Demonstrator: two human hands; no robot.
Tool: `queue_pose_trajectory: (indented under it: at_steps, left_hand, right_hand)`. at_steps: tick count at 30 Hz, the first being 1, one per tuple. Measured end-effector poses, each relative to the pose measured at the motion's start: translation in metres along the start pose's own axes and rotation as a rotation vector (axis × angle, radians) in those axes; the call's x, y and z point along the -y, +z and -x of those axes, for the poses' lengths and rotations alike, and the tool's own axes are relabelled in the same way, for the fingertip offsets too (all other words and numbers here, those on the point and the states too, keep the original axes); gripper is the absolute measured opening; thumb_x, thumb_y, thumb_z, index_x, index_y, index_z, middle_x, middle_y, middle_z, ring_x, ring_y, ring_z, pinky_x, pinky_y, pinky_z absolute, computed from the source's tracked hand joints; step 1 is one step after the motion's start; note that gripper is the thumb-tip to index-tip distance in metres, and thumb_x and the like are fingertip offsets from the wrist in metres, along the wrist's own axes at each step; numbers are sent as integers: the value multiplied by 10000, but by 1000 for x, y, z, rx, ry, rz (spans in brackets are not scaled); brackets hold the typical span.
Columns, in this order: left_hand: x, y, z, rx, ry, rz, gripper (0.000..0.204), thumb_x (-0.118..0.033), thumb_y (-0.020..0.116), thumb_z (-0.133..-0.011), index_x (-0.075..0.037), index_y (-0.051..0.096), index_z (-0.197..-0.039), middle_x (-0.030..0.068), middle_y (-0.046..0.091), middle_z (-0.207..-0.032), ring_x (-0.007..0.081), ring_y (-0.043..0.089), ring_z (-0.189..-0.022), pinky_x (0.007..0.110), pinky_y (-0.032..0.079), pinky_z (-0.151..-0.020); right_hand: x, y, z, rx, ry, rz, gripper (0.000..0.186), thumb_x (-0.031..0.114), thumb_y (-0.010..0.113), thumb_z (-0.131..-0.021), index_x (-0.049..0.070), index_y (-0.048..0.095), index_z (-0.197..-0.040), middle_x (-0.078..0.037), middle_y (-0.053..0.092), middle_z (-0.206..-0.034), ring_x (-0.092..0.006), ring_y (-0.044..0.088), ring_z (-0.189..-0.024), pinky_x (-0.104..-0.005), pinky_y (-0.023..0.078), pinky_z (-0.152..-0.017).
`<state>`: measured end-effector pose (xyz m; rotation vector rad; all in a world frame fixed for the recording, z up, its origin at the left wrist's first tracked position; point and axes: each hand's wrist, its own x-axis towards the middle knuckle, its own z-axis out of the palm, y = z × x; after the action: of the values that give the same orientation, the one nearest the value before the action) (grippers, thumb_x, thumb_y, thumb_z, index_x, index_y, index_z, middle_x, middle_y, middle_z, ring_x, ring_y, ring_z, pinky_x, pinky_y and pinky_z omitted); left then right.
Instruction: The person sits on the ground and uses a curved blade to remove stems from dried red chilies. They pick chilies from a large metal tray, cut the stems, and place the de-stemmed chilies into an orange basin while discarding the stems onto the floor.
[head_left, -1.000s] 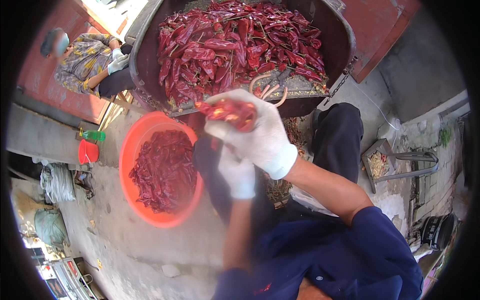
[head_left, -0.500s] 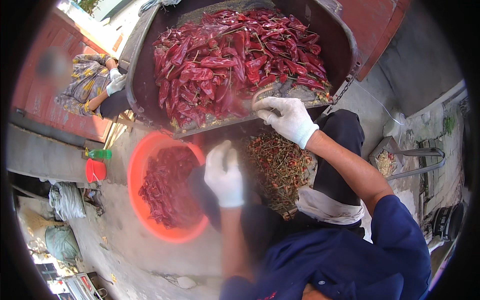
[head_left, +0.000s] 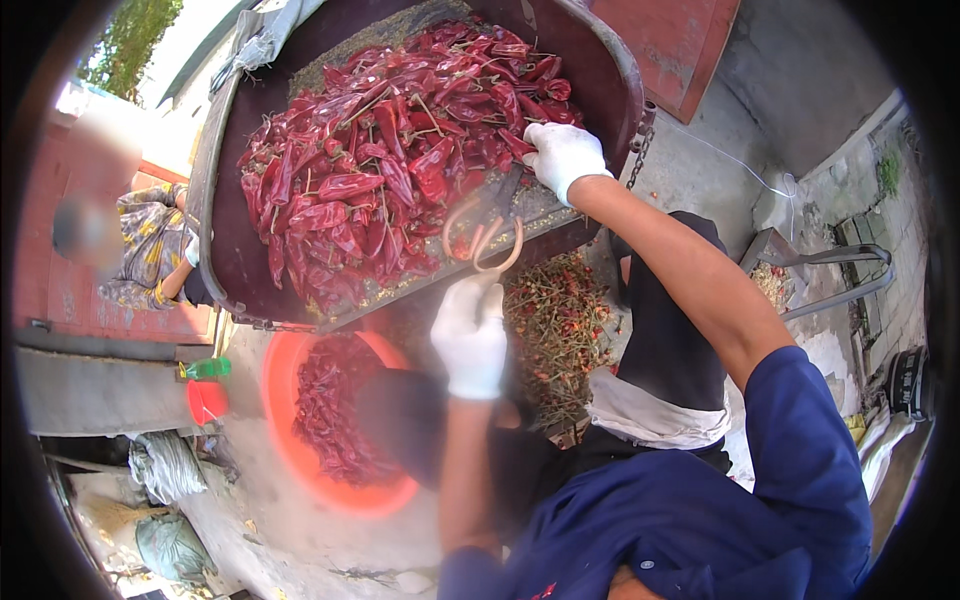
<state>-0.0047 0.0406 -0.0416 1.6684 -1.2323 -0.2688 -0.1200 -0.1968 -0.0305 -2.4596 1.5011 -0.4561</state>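
Note:
My right hand [head_left: 565,160], in a white glove, reaches into the heap of wrinkled red chili peppers [head_left: 350,187] in a large dark bin [head_left: 225,185]. Its bent fingers close on a chili pepper [head_left: 516,146] at the heap's right side. Scissors [head_left: 487,240] with tan loop handles lie on the bin's near lip, blades pointing toward the right hand. Just below the handles is my left hand [head_left: 470,335], also gloved in white and slightly blurred. Its fingers point up with the thumb a little apart, and nothing shows between them.
An orange basin [head_left: 277,400] of red chilies stands below the bin at left. Cut stems [head_left: 560,340] pile up between my legs. A small red bucket [head_left: 207,398] and green bottle [head_left: 205,368] are farther left. Another person [head_left: 155,245] sits beyond the bin; a metal-handled scoop [head_left: 835,275] lies right.
My right hand has let go of the scissors and moved up into the chilies. My left hand has come slightly up and right, near the scissor handles. The view has shifted.

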Motion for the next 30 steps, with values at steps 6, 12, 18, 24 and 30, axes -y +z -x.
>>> queue_pose_trajectory:
  at_steps: [6,12,18,24,30]
  left_hand:
    - [-12,1,-23,-28,95,-56,162,-2,685,-905,27,698,-1064,97,711,-1006,156,654,-932,279,511,-854]
    - [-48,13,-47,-34,271,-120,351,-28,761,-813,-88,713,-1156,104,649,-1134,214,666,-915,315,563,-777]
    - [-38,22,-34,-38,518,-413,404,-58,809,-738,-106,731,-1131,82,659,-1041,217,653,-858,319,550,-720]
    - [-32,20,-17,-57,415,-330,246,-17,741,-845,-48,738,-1090,107,690,-1013,217,673,-882,299,537,-772]
    - [-24,5,-2,-58,125,-104,233,38,707,-864,11,723,-1096,118,721,-1035,177,676,-933,294,533,-843]
  right_hand:
    - [5,-21,11,-110,164,-640,255,220,682,-863,54,697,-1056,-136,739,-938,-261,708,-844,-373,541,-746]
    - [17,-36,61,431,441,-1573,192,199,648,-965,42,611,-1070,-38,659,-836,-50,398,-429,-224,306,-368]
    - [25,-39,102,604,561,-1703,192,187,519,-1008,29,605,-1076,-31,569,-723,-79,429,-426,-235,313,-355]
    - [23,-17,112,359,98,-1042,354,219,572,-976,-8,558,-1246,-114,680,-875,-212,633,-596,-360,500,-561]
    - [26,-32,137,10,-402,-594,572,262,723,-827,65,515,-1322,-157,611,-1230,-346,659,-1029,-428,541,-842]
